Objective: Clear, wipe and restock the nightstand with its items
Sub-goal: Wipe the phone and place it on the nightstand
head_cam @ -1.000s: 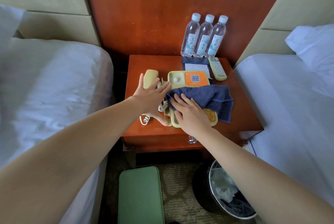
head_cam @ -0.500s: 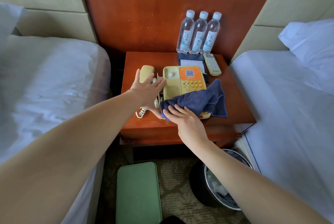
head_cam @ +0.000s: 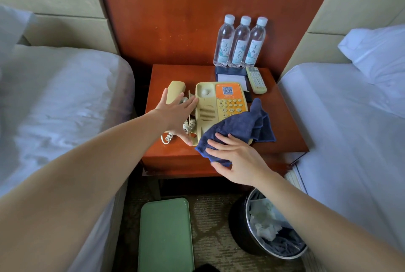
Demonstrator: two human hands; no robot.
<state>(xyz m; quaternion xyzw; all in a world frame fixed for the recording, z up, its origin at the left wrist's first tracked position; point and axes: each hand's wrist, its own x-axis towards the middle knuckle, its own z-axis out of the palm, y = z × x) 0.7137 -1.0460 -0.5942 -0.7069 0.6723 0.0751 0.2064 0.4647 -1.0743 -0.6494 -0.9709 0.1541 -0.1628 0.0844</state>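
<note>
A cream telephone with an orange keypad panel sits in the middle of the wooden nightstand. Its handset lies off the cradle to the left, joined by a coiled cord. My left hand lies flat over the handset and cord, fingers straight, touching the phone's left side. A dark blue cloth drapes over the phone's near right corner and the nightstand's front edge. My right hand presses on the cloth's near end with spread fingers.
Three water bottles stand at the nightstand's back. A notepad holder and a remote control lie in front of them. Beds flank both sides. On the floor below are a green stool and a lined waste bin.
My right hand has drawn the cloth toward me, from the phone's middle down to its near corner and the nightstand's front edge, uncovering the keypad. My left hand stays on the handset.
</note>
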